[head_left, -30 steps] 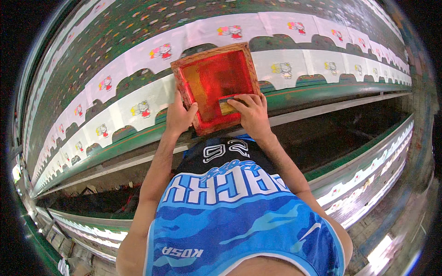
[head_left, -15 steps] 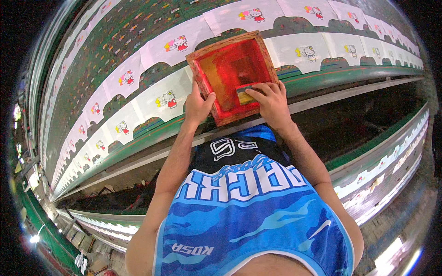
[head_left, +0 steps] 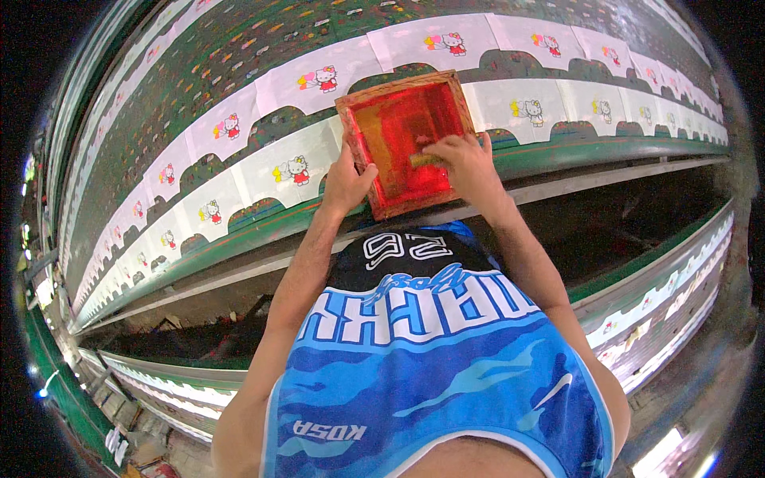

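A wooden-rimmed printing screen (head_left: pixel 398 85) with a red-smeared mesh lies over the near row of white printed pieces (head_left: pixel 296 169). My left hand (head_left: pixel 347 185) is closed on its left rim, thumb on the inner side. Inside the screen, my right hand (head_left: pixel 472 167) grips a small squeegee (head_left: pixel 423 160) with a yellowish face, near the right side of the mesh. The right fingers are slightly blurred and cover most of the squeegee. Whatever lies under the screen is hidden.
Two rows of white pieces with a cartoon cat print run along the long table's green edge (head_left: pixel 550 156). Far-row cats wear red; several near-row ones, right of the screen, lack it. Behind stretches a dark, paint-speckled surface (head_left: pixel 239 72). Another table (head_left: pixel 661 295) stands at the lower right.
The squeegee has turned in my right hand, so less of its face shows. My left hand keeps its grip on the screen. The whole view has shifted slightly.
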Demonstrator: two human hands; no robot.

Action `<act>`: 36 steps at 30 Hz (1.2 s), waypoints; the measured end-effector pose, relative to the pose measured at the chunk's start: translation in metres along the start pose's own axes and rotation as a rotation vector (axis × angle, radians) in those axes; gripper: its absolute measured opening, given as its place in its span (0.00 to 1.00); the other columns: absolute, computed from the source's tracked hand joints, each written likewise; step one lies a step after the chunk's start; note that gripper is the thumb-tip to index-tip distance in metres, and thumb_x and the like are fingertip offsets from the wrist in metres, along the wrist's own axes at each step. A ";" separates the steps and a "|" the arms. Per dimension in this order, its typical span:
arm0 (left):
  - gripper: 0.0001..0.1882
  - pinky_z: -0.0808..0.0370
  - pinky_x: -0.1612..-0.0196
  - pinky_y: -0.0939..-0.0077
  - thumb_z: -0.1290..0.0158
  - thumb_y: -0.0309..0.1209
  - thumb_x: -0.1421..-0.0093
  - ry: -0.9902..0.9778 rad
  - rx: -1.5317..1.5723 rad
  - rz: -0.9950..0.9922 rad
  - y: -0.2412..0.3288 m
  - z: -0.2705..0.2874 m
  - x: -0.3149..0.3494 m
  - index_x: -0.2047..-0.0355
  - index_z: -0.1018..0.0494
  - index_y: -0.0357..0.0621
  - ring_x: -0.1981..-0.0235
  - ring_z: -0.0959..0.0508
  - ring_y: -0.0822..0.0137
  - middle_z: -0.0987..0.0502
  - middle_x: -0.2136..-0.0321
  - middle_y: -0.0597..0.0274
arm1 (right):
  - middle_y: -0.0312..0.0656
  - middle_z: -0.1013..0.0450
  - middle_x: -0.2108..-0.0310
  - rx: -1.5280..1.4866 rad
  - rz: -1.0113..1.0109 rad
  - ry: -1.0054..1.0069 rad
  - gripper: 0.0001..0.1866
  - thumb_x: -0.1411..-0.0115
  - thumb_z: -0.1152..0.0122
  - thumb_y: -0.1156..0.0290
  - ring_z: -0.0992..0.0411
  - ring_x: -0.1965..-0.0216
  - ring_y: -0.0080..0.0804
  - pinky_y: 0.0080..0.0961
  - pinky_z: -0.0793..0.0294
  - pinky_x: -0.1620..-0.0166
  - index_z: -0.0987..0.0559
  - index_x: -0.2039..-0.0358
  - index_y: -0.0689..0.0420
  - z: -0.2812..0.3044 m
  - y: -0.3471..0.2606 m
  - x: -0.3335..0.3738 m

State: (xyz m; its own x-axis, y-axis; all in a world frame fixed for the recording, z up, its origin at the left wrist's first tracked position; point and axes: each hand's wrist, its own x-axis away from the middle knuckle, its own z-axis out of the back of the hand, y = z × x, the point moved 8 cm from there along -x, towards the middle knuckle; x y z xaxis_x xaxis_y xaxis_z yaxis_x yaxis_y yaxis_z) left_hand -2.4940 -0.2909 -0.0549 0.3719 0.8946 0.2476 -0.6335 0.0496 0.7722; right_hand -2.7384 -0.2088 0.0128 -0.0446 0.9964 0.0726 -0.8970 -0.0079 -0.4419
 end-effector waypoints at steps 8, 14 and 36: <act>0.53 0.16 0.41 0.43 0.39 0.36 0.37 -0.052 0.039 0.017 0.009 0.002 0.001 0.17 0.53 0.40 0.49 0.13 0.30 0.15 0.47 0.29 | 0.37 0.16 0.45 0.002 -0.011 0.111 0.17 0.27 0.37 0.72 0.23 0.37 0.48 0.72 0.36 0.30 0.11 0.42 0.42 0.003 0.012 -0.066; 0.47 0.17 0.45 0.41 0.38 0.38 0.37 0.064 0.006 -0.101 -0.002 -0.004 0.001 0.23 0.43 0.31 0.51 0.13 0.30 0.15 0.49 0.28 | 0.38 0.17 0.45 0.025 0.021 0.130 0.23 0.35 0.37 0.78 0.24 0.40 0.47 0.49 0.31 0.34 0.10 0.43 0.44 -0.005 -0.009 0.014; 0.54 0.13 0.52 0.46 0.36 0.38 0.36 0.065 0.038 -0.158 0.161 -0.164 -0.055 0.17 0.53 0.38 0.58 0.10 0.36 0.10 0.57 0.38 | 0.32 0.18 0.45 0.041 0.037 0.228 0.29 0.42 0.36 0.83 0.24 0.40 0.42 0.54 0.35 0.30 0.11 0.42 0.42 0.099 0.193 0.082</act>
State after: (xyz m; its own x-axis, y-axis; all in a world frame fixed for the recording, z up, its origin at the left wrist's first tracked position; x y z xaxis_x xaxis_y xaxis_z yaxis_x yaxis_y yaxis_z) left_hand -2.7279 -0.2588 -0.0400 0.4196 0.9038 0.0840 -0.5439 0.1763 0.8204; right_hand -2.9584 -0.1372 0.0221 0.0184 0.9887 -0.1485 -0.9141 -0.0436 -0.4032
